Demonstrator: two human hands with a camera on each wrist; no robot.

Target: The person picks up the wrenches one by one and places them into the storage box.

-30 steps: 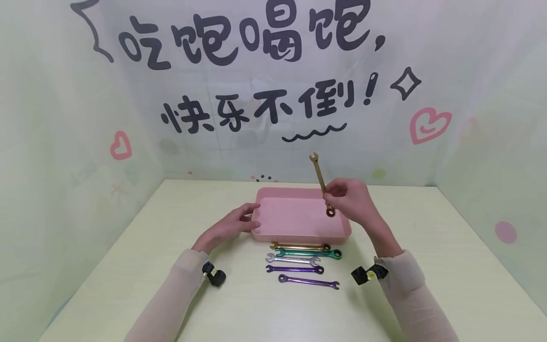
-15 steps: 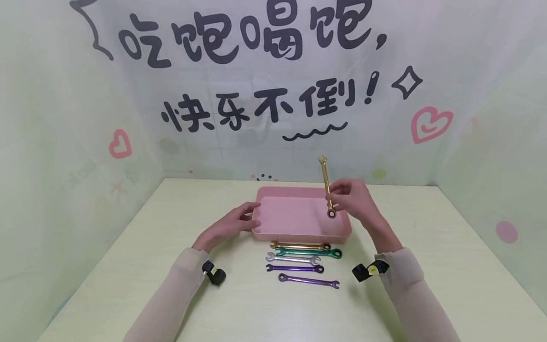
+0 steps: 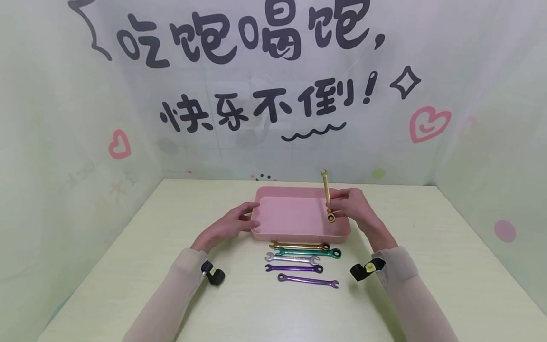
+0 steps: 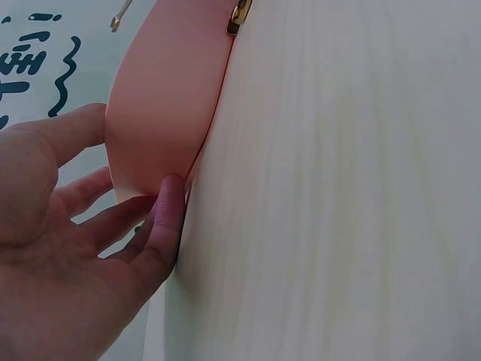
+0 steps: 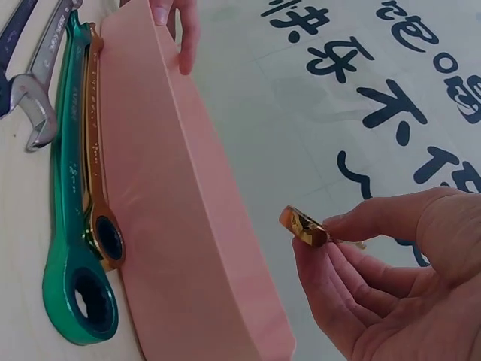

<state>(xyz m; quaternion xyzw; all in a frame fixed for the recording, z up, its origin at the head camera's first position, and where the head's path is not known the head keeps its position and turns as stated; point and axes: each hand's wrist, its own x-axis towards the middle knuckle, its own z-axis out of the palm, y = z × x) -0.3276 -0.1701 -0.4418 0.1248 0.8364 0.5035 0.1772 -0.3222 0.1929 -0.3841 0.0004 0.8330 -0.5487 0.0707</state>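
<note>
My right hand (image 3: 352, 208) pinches a gold ratchet combination wrench (image 3: 326, 190) near its ring end, over the right part of the pink tray (image 3: 290, 236). The wrench stands nearly upright, open end up. In the right wrist view its ring end (image 5: 304, 228) sticks out between thumb and fingers, above the tray's rim. My left hand (image 3: 228, 223) holds the tray's left side. The left wrist view shows that hand (image 4: 83, 248) with thumb and fingers spread round the tray's end wall (image 4: 161, 113).
In front of the tray lie an orange-gold wrench (image 3: 299, 246), a green wrench (image 3: 307, 252), a silver open-ended wrench (image 3: 292, 259) and two purple wrenches, the farther one (image 3: 295, 269) and the nearer one (image 3: 307, 280). A printed curtain (image 3: 222, 156) hangs behind the table (image 3: 427, 266).
My right hand has come down a little toward the tray with the gold wrench, which has also tipped more upright. My left hand and the tray have stayed in place.
</note>
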